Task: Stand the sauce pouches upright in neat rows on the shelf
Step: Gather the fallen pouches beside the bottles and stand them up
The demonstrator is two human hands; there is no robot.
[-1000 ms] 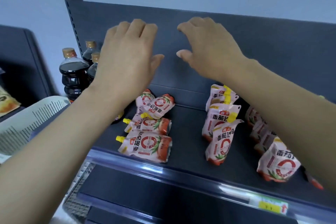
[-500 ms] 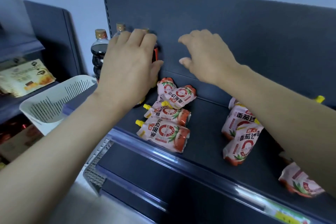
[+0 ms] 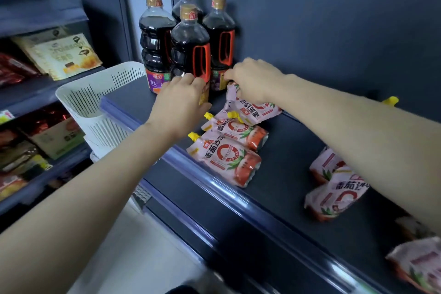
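Note:
Three pink tomato sauce pouches with yellow spouts lie flat on the dark shelf (image 3: 281, 200): a front pouch (image 3: 224, 160), a middle pouch (image 3: 238, 130) and a back pouch (image 3: 254, 111). My right hand (image 3: 255, 79) grips the far end of the back pouch. My left hand (image 3: 181, 100) hovers just left of the pile, against the base of the front soy sauce bottle (image 3: 191, 50); its fingertips are hidden. More pouches (image 3: 338, 191) stand to the right, partly behind my right forearm.
Several dark soy sauce bottles stand at the shelf's back left corner. A white slotted basket (image 3: 95, 93) sits left of the shelf. Snack packs (image 3: 62, 55) fill the neighbouring shelves. Blurred pouches (image 3: 417, 267) lie at the far right.
Both hands came down from the back panel to the lying pouches. The right hand took hold of the back pouch. The view swung left, and the bottles now show in full.

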